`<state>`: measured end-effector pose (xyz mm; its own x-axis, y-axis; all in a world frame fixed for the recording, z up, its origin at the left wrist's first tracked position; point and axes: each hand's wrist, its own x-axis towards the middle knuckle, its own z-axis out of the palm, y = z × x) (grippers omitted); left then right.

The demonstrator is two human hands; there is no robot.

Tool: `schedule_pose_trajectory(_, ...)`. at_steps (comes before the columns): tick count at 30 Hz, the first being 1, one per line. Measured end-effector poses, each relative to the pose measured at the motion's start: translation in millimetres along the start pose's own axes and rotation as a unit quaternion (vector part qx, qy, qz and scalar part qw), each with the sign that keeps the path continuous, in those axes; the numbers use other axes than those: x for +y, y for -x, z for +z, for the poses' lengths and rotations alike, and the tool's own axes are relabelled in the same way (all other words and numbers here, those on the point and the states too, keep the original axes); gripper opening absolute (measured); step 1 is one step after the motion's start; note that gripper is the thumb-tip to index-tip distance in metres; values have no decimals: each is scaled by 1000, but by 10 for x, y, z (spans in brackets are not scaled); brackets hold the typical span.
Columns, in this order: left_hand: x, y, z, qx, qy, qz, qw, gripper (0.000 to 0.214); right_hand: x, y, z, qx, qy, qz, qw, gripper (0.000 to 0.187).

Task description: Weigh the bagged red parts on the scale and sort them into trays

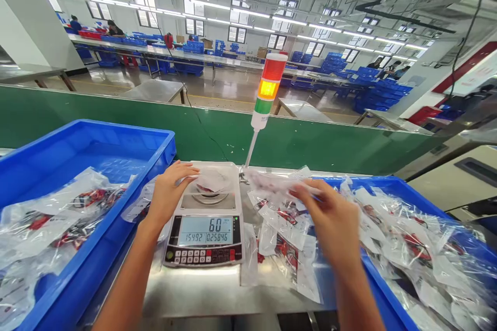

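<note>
My left hand (169, 199) reaches over a digital counting scale (204, 240), its fingertips at the edge of a plastic bag (214, 180) lying on the steel pan. I cannot tell whether those fingers grip the bag. The scale's display reads 60 in its top field. My right hand (330, 222) is motion-blurred and pinches a clear plastic bag (277, 184) above a loose pile of sealed bags (281, 240) holding red and black parts. That pile lies on the steel table (186, 295) right of the scale.
A blue crate (116, 132) of bagged red-and-black parts stands at left, and another (392, 183) stands at right. Behind the scale rises a red, amber and green stack light (268, 83). A green partition (116, 114) runs behind the table, with workers and benches beyond it.
</note>
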<state>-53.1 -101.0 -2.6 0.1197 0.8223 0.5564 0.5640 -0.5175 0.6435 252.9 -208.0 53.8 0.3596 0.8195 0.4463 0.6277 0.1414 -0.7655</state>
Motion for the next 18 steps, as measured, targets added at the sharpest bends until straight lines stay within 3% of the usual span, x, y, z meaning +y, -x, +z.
schedule_pose_trajectory(3,150,49,-122,47,37,-66,996,29,-239,-230,583,-44,-118,-36,991,28)
schedule_pose_trajectory(5,213,147,-245,120,30,-124,985,29,-272,-286,817,-109,-143,-65,982,24)
schedule_pose_trajectory(8,260,349,-472,252,-5,-197,947,32,-141,-257,938,-228,-105,-95,963,29)
schedule_pose_trajectory(11,316,550,-661,306,-30,-227,924,37,18,-139,859,-247,-79,-56,964,35)
schedule_pose_trajectory(14,432,702,-696,246,-28,-207,947,42,38,43,674,-250,-106,-7,962,35)
schedule_pose_trajectory(16,532,791,-603,131,12,-182,974,40,0,209,550,-300,-150,10,942,42)
schedule_pose_trajectory(18,618,907,-421,-37,78,-167,982,35,4,436,478,-383,-201,32,901,50)
